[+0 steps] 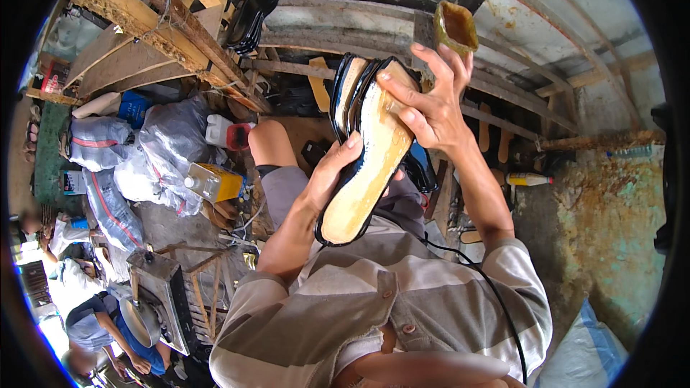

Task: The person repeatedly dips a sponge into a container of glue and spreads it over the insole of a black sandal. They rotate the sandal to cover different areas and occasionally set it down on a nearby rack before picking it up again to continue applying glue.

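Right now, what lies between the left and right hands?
The head view shows a tan, black-edged shoe sole between the left hand, which holds it, and the right hand.

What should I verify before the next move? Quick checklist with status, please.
1. Left hand grips the pale, dark-edged sole: ok, thumb over its edge.
2. Right hand not clamped around the sole: ok, fingers spread, fingertips at the upper end.
3. Sole's pale face turned up to view: ok.
4. Face evenly coated: cannot tell; glossy patches show near the right hand, but glare confuses it.
5. Other soles well away from the held one: not ok, they sit right behind its upper end.
6. Open pot steady beyond the right hand: cannot tell.
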Demonstrator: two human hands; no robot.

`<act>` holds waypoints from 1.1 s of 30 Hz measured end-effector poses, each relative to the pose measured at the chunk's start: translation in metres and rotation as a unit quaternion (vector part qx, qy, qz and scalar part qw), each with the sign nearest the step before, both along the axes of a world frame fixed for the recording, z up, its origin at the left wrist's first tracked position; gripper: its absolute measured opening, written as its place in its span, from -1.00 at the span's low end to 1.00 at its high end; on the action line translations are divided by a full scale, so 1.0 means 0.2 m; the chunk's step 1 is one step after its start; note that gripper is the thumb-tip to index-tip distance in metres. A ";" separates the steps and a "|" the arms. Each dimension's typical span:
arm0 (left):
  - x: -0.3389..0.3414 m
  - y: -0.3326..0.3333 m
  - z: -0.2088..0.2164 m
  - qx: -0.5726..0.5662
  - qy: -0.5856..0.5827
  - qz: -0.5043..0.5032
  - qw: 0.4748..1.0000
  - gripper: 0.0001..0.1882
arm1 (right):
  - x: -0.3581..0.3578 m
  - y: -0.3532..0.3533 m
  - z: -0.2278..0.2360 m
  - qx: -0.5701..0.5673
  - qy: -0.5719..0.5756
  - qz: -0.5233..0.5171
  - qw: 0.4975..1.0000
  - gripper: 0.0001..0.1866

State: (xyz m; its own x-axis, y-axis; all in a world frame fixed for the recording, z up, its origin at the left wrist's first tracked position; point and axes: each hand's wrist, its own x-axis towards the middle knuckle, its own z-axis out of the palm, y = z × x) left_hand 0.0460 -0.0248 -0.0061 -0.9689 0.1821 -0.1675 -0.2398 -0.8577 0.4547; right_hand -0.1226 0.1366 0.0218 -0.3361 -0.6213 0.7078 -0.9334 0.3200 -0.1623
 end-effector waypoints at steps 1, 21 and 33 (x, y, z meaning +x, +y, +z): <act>0.00 0.00 0.00 0.008 -0.005 -0.011 1.000 -0.37 | -0.03 0.01 -0.01 0.004 0.038 0.032 0.999 -0.56; -0.23 0.00 0.07 -0.015 0.050 0.135 0.989 -0.33 | 0.43 -0.02 -0.10 0.073 -0.130 -0.017 0.989 -0.55; -0.24 -0.10 -0.06 0.018 -0.004 0.143 0.990 -0.35 | 0.43 0.01 -0.10 0.138 -0.233 0.165 0.948 -0.52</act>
State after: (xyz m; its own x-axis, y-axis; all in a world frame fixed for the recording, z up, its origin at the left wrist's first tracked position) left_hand -0.0026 -0.0456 -0.0183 -0.9805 -0.0931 -0.1733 0.0115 -0.9065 0.4221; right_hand -0.0366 0.1390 0.0023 -0.3271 -0.8872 0.3255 -0.8379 0.1130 -0.5339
